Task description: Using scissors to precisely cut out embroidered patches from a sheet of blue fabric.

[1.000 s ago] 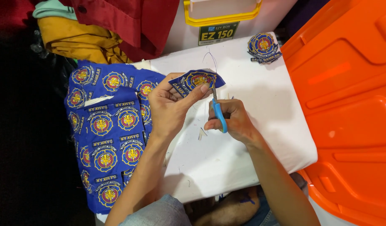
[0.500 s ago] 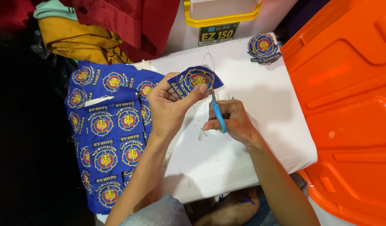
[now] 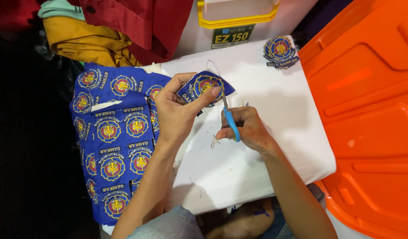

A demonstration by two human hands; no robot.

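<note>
My left hand [image 3: 179, 110] pinches a blue embroidered patch [image 3: 203, 85] with a round gold and red emblem, held just above the white table [image 3: 257, 159]. My right hand [image 3: 246, 128] grips blue-handled scissors [image 3: 230, 121], their blades pointing up at the patch's lower edge beside my left thumb. A blue fabric sheet [image 3: 113, 137] covered with several of the same emblems hangs over the table's left side, under my left forearm.
A small stack of cut patches [image 3: 280, 51] lies at the table's far right corner. A white box with a yellow rim [image 3: 237, 15] stands behind. Orange plastic lids [image 3: 367, 119] fill the right. Red and mustard cloth [image 3: 102, 31] are piled at top left. Thread scraps litter the table.
The patch has been turned and shifted slightly in my left hand, and the scissors have moved a little along its lower edge. Everything else has stayed put.
</note>
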